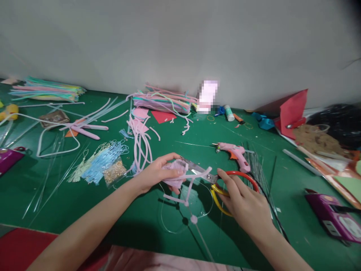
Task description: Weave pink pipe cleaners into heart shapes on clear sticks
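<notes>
Near the middle, my left hand (160,171) is closed on a lilac pipe-cleaner piece (174,180) built of tight rows. Loose pipe-cleaner ends hang from it, with a small lilac ball (193,219) below on a thin clear rod. My right hand (244,199) is closed around the handles of scissors (209,177), one red and one yellow. Their blades reach left against the top of the lilac piece. One pipe-cleaner strand (199,174) crosses in front of the blades, so I cannot tell whether anything lies between them. Some fingertips are hidden.
A pink glue gun (235,152) lies beyond my right hand, its black cord running past it. Pipe-cleaner bundles (163,101) line the wall. Blue tassels (98,165) and a bead bag (114,172) lie left. A purple box-like device (334,218) sits right, on the green table (135,222).
</notes>
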`<state>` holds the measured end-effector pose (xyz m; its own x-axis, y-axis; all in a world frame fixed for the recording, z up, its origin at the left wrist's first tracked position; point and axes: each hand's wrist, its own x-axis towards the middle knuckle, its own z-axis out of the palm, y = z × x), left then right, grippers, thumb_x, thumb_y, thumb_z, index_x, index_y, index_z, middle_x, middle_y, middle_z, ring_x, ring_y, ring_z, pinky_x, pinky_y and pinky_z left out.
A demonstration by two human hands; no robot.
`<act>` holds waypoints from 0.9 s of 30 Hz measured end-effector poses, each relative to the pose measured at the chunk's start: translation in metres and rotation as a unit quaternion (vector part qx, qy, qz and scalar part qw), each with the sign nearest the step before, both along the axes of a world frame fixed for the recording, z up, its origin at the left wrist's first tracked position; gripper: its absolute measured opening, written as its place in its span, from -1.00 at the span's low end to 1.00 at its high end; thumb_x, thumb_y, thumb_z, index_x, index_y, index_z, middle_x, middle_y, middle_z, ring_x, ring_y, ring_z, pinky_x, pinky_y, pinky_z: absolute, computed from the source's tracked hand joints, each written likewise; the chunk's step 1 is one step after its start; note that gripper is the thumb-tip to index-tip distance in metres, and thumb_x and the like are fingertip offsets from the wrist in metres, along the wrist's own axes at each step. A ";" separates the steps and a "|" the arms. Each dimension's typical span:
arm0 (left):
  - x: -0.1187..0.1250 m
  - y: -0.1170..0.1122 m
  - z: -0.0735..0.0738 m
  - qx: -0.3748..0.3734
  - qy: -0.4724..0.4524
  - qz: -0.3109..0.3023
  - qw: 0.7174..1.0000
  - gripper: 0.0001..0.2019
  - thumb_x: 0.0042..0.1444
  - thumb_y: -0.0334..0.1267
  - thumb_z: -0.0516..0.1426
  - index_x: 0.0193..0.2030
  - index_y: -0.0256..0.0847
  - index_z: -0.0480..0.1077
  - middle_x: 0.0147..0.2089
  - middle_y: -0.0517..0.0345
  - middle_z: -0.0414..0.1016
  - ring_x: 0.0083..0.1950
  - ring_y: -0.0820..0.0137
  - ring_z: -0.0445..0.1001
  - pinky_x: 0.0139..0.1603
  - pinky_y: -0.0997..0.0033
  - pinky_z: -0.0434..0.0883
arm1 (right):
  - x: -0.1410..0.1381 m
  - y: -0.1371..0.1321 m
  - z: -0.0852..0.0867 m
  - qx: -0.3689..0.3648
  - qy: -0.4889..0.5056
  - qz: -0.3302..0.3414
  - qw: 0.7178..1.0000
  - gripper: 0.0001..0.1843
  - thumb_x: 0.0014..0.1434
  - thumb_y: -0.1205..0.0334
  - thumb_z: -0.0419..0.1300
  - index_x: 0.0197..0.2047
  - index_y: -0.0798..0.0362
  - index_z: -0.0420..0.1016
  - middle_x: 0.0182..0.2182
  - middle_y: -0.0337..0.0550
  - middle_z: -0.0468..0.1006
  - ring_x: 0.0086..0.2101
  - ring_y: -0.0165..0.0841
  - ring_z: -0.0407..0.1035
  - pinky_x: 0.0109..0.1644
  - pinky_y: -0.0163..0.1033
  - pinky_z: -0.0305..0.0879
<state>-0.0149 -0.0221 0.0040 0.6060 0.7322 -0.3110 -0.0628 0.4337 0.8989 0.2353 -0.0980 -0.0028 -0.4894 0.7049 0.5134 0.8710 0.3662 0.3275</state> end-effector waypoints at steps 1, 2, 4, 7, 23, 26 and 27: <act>0.000 0.000 0.000 0.001 0.000 -0.001 1.000 -0.67 0.02 -0.21 0.27 -0.09 -0.16 0.31 -0.35 0.15 0.52 -0.48 0.35 0.54 -0.47 0.39 0.51 | 0.001 0.000 0.000 0.000 -0.002 0.001 1.000 -0.71 0.31 0.27 0.02 0.06 0.18 0.35 -0.42 -0.15 0.55 -0.55 -0.42 0.37 -0.49 -0.29 0.14; -0.001 0.000 -0.001 0.002 0.002 -0.001 1.000 -0.66 0.02 -0.21 0.27 -0.08 -0.15 0.31 -0.35 0.15 0.52 -0.48 0.35 0.55 -0.48 0.40 0.50 | 0.002 0.001 -0.001 -0.001 -0.004 0.002 1.000 -0.71 0.32 0.27 0.01 0.05 0.19 0.35 -0.40 -0.13 0.56 -0.54 -0.42 0.37 -0.49 -0.29 0.14; -0.001 0.001 -0.001 0.005 0.008 -0.003 1.000 -0.65 0.03 -0.20 0.26 -0.06 -0.14 0.30 -0.34 0.14 0.53 -0.49 0.34 0.56 -0.50 0.44 0.48 | 0.004 0.003 -0.002 -0.010 -0.012 0.011 1.000 -0.70 0.33 0.26 -0.02 0.04 0.20 0.36 -0.36 -0.10 0.58 -0.55 -0.43 0.36 -0.51 -0.29 0.13; -0.001 0.000 -0.003 0.004 0.015 -0.008 1.000 -0.64 0.04 -0.20 0.26 -0.04 -0.14 0.30 -0.33 0.12 0.54 -0.48 0.32 0.56 -0.52 0.47 0.45 | 0.009 0.011 -0.003 -0.026 -0.036 0.028 0.999 -0.70 0.32 0.27 -0.03 0.01 0.16 0.41 -0.37 -0.09 0.58 -0.55 -0.41 0.34 -0.50 -0.28 0.12; -0.002 0.003 -0.011 -0.019 0.006 -0.030 0.999 -0.64 0.07 -0.20 0.25 -0.02 -0.15 0.27 -0.30 0.10 0.55 -0.47 0.35 0.57 -0.46 0.44 0.48 | 0.006 0.036 0.011 -0.074 -0.080 0.105 0.988 -0.80 0.16 0.39 0.01 -0.46 0.08 0.36 -0.64 -0.18 0.45 -0.60 -0.39 0.32 -0.48 -0.26 0.00; -0.003 0.003 -0.011 -0.021 0.006 -0.025 0.999 -0.65 0.06 -0.22 0.25 -0.03 -0.15 0.28 -0.30 0.09 0.56 -0.47 0.34 0.57 -0.50 0.47 0.46 | 0.008 0.035 0.007 -0.084 -0.045 0.061 0.994 -0.80 0.20 0.24 0.03 -0.42 0.07 0.36 -0.64 -0.19 0.47 -0.60 -0.37 0.35 -0.52 -0.27 -0.05; -0.003 0.003 -0.011 -0.022 0.007 -0.023 0.999 -0.65 0.06 -0.22 0.25 -0.03 -0.15 0.28 -0.30 0.10 0.55 -0.47 0.33 0.57 -0.50 0.47 0.46 | 0.008 0.035 0.006 -0.088 -0.028 0.028 0.995 -0.78 0.21 0.16 0.04 -0.39 0.07 0.37 -0.65 -0.19 0.47 -0.62 -0.36 0.35 -0.54 -0.27 -0.08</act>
<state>-0.0177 -0.0188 -0.0067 0.6343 0.6893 -0.3499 -0.0302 0.4744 0.8798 0.2438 -0.0632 0.0029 -0.5547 0.7522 0.3557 0.8299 0.4691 0.3022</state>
